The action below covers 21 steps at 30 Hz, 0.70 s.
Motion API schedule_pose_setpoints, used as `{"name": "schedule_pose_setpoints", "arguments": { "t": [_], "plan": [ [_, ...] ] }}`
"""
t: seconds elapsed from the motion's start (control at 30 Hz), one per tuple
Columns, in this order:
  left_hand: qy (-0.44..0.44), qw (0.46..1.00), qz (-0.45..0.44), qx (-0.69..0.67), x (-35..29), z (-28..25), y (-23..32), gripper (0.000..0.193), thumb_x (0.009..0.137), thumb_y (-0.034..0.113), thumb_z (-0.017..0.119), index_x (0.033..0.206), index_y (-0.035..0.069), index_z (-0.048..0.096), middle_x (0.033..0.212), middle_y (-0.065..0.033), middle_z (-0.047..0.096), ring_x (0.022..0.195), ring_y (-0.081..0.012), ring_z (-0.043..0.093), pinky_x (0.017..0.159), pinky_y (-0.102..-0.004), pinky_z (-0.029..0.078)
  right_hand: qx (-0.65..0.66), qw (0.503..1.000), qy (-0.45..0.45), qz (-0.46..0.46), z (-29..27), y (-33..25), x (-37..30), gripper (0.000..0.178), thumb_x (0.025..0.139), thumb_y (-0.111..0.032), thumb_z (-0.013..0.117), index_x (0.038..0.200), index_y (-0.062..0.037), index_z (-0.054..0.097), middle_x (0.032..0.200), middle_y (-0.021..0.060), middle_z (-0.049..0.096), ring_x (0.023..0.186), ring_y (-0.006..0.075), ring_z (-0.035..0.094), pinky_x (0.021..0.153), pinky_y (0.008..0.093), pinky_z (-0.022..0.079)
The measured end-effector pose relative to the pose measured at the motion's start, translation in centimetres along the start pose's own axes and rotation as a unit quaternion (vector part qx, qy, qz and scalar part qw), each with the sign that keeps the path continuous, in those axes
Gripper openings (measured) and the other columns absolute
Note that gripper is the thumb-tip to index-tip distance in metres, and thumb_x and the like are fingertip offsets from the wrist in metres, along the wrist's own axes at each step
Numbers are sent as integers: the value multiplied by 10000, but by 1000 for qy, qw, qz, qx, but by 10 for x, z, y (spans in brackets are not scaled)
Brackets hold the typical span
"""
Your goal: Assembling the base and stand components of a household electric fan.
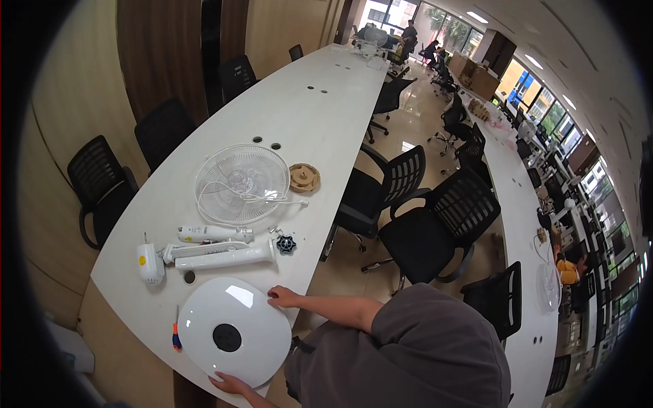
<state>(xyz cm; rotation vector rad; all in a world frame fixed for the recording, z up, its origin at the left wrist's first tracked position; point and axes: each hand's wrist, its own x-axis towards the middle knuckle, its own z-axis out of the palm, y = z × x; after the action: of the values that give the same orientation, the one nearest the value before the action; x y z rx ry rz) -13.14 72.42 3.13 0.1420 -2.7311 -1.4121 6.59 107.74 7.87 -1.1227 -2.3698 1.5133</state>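
Note:
A large white round fan base [262,340] with a dark round centre lies near the table's close end. My right hand [283,297] grips its upper right rim, fingers closed at the edge. At its lower rim, my left hand [230,383] holds the edge, thumb and fingers around it. Left of the base lies a screwdriver [177,338] with an orange and blue handle. Beyond the base are a white fan column [221,258], a white motor housing [150,264], a long white part [214,234] and a dark star-shaped piece [286,245].
A clear fan guard [241,183] with a white cord lies farther up the white table [309,129], beside a brown moulded ring [304,177]. Black mesh chairs [442,217] line both sides. Another long table [527,299] runs on the right. People are far off.

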Motion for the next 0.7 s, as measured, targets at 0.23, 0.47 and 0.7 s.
{"name": "schedule_pose_setpoints", "arguments": {
  "t": [0.23, 0.47, 0.7],
  "plan": [
    [-6, 1000, -16, 7, 1, 0, -2, 446, 974, 214, 428, 1343, -35, 399, 1317, -251, 456, 1135, -384, 520, 944, -418, 455, -4, 1000, 13, 17, 5, 5, 1, 426, 812, -342, 652, 1073, -9, 602, 984, 155, 558, 891, 252, 569, 815, 342, 474],
    [-3, 1000, -14, 11, -2, -2, 3, 445, 977, 217, 428, 1347, -29, 398, 1315, -249, 460, 1134, -383, 519, 939, -420, 458, 8, 1000, 13, -23, 4, 6, 0, 419, 807, -329, 655, 1071, -9, 602, 981, 149, 554, 889, 246, 566, 813, 337, 475],
    [-10, 999, -34, -16, -5, -4, 13, 448, 978, 216, 428, 1351, -29, 393, 1313, -252, 460, 1122, -382, 529, 924, -420, 470, 1, 1000, 7, -22, 2, 4, 0, 426, 799, -320, 657, 1081, -7, 596, 989, 151, 555, 900, 248, 566, 817, 342, 475]
  ]
}}
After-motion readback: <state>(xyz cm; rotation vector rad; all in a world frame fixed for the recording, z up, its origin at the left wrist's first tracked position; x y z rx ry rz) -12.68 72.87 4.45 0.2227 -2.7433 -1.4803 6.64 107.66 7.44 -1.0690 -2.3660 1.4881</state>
